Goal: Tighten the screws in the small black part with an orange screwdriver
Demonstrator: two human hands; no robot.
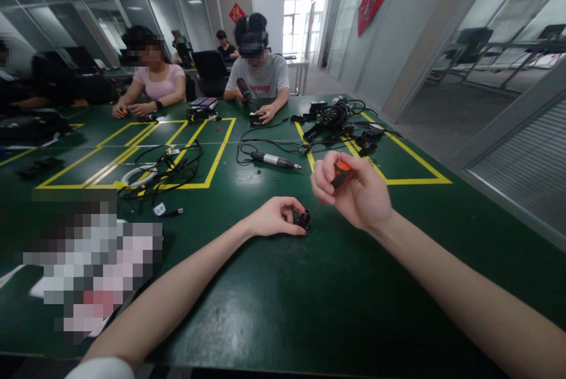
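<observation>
My left hand [278, 217] pinches a small black part [304, 220] with a round, ring-like top against the green table. Its exact kind is too small to make out. In my right hand [358, 190] is a screwdriver [342, 171] with an orange and black handle, fingers wrapped round it. The thin shaft slants down and left, and its tip is at the black part; whether it touches a screw is hidden. Just beyond my hands lies a pen-shaped electric screwdriver [275, 160], silver and black, with a cord.
Tangled black cables [336, 119] lie at the back right, and more cables [177, 167] at the left, within yellow tape lines [221, 152] on the green table [247, 302]. Across the table, a person [265, 75] holds a power tool; another person [159, 81] sits left.
</observation>
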